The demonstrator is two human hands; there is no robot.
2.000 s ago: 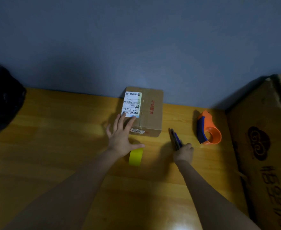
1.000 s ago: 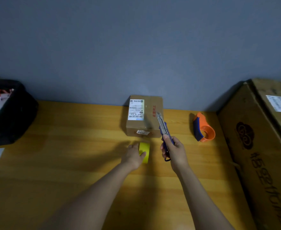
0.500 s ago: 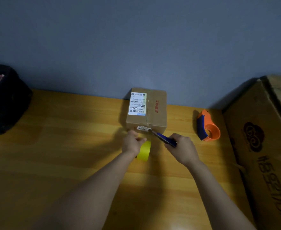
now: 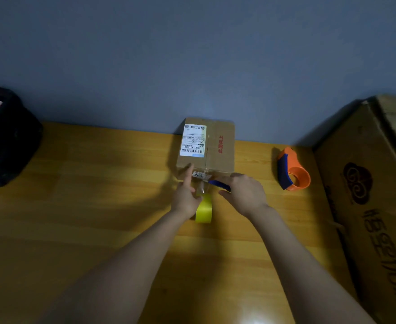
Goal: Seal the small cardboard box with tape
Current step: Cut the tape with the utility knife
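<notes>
One small box point(image 4: 215, 146); before it one tape roll point(image 4: 204, 209) held by left hand point(image 4: 185, 198), one knife point(image 4: 219, 185) gripped by right hand point(image 4: 245, 194)

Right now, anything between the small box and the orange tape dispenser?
Head view: bare wooden table between small box and orange tape dispenser.

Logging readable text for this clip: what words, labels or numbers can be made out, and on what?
White shipping label on top of the small cardboard box: barcodes and print, too small to read.
Red characters printed on the box top: too blurred to read.
Small sticker on the box's front edge: unreadable.
Large carton at right: dark logo and big characters, not legible.
</notes>
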